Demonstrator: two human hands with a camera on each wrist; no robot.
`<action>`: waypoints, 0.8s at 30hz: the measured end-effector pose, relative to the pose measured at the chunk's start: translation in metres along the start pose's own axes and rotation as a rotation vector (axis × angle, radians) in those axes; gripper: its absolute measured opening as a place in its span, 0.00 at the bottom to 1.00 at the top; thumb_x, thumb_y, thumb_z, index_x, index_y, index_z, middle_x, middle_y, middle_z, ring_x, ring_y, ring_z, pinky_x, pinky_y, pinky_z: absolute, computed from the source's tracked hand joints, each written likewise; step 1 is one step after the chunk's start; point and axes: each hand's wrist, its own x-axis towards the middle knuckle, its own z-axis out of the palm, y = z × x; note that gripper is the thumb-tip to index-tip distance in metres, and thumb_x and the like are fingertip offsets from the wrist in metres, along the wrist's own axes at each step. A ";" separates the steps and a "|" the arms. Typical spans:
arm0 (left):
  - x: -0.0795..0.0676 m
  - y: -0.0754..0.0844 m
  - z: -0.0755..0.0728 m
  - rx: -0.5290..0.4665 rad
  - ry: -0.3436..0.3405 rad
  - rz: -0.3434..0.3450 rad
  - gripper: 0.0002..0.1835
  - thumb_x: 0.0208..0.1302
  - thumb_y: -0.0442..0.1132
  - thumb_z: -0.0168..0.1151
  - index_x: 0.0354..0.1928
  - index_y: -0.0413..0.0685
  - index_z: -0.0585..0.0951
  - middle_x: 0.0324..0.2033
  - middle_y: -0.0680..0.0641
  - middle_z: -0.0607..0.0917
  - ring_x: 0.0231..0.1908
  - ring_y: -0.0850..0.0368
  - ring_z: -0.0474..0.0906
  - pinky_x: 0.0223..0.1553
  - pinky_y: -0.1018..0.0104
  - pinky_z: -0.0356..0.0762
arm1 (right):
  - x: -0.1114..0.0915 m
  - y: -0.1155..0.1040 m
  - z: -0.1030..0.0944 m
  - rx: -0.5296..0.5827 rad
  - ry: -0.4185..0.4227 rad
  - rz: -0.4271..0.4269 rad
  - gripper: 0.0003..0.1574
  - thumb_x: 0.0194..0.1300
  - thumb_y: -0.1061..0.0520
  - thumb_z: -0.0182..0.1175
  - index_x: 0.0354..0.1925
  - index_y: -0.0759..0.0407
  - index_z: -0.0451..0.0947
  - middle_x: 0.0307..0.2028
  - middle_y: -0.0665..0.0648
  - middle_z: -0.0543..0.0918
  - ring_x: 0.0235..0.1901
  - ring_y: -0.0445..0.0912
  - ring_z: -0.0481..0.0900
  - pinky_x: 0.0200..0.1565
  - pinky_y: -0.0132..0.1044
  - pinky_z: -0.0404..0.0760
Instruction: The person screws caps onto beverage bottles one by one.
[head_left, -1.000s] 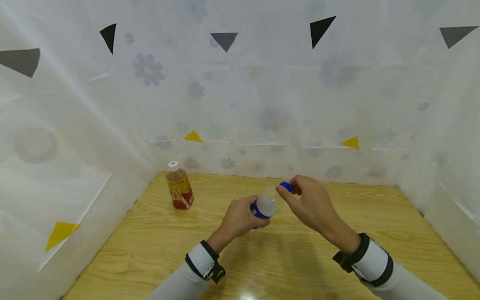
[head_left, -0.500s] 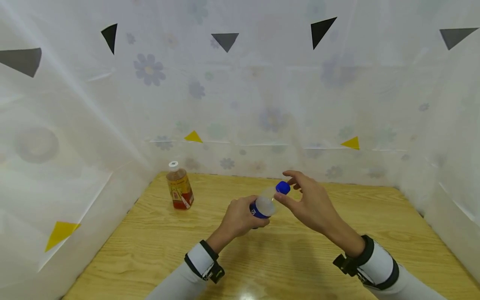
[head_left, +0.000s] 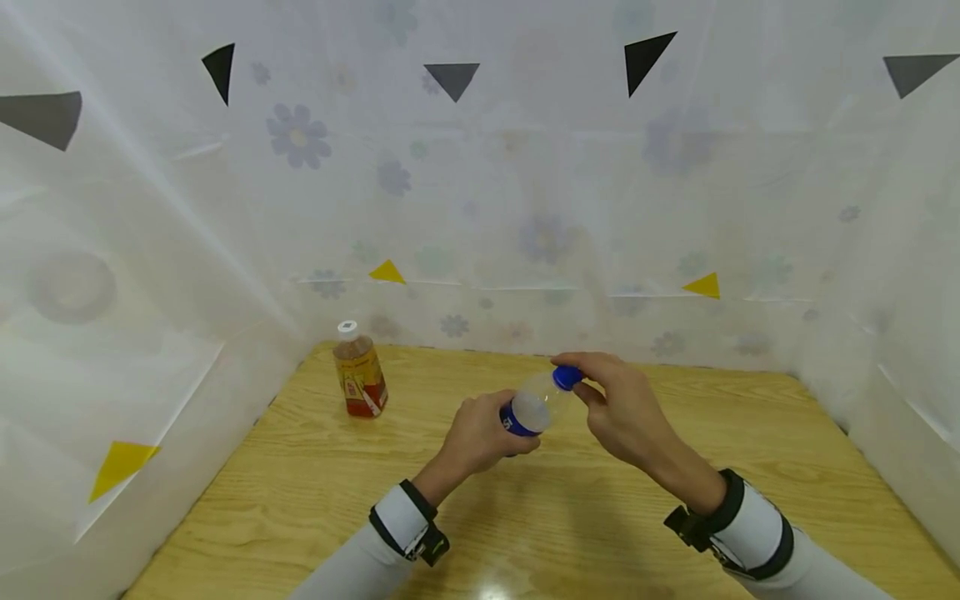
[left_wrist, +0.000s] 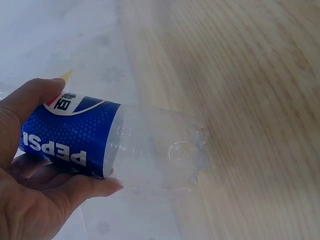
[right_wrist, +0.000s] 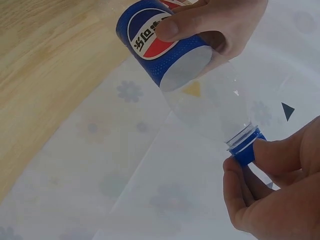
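A clear plastic Pepsi bottle [left_wrist: 150, 145] with a blue label [left_wrist: 70, 135] is held tilted above the table. My left hand [head_left: 480, 433] grips it round the label, fingers and thumb on opposite sides. The blue bottle cap [head_left: 567, 377] sits at the bottle's mouth. My right hand [head_left: 626, 408] pinches the cap between thumb and fingers, as the right wrist view shows with the cap [right_wrist: 247, 149] at the threaded neck. No liquid shows in the bottle's clear lower part.
A bottle of reddish-brown drink [head_left: 362, 375] with a white cap and yellow-red label stands at the table's back left. The wooden table [head_left: 300, 500] meets pale flower-patterned sheeting [head_left: 495, 192] behind and at both sides.
My right fingers opened off the cap half a second ago and now pinch it again. The left hand and Pepsi bottle stay nearly in place.
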 end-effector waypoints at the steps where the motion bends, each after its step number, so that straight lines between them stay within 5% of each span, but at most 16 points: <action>1: 0.000 0.000 0.000 -0.001 0.001 0.001 0.32 0.53 0.49 0.79 0.58 0.44 0.82 0.46 0.43 0.89 0.45 0.49 0.87 0.43 0.55 0.85 | 0.000 0.000 0.000 -0.001 0.004 0.002 0.26 0.66 0.74 0.58 0.60 0.61 0.80 0.54 0.62 0.84 0.51 0.58 0.84 0.48 0.54 0.84; 15: -0.002 0.001 0.001 -0.005 -0.004 -0.005 0.32 0.54 0.49 0.78 0.59 0.44 0.81 0.46 0.43 0.89 0.45 0.49 0.87 0.43 0.56 0.85 | -0.001 0.001 0.002 -0.024 0.042 0.044 0.13 0.69 0.59 0.65 0.51 0.61 0.83 0.40 0.57 0.84 0.40 0.48 0.83 0.36 0.40 0.79; 24: -0.002 0.002 0.001 0.006 0.008 0.004 0.32 0.54 0.49 0.78 0.59 0.44 0.82 0.46 0.43 0.89 0.44 0.49 0.87 0.41 0.57 0.85 | -0.001 0.006 0.009 -0.044 0.115 0.004 0.10 0.66 0.60 0.68 0.45 0.61 0.83 0.36 0.56 0.83 0.36 0.48 0.81 0.37 0.44 0.80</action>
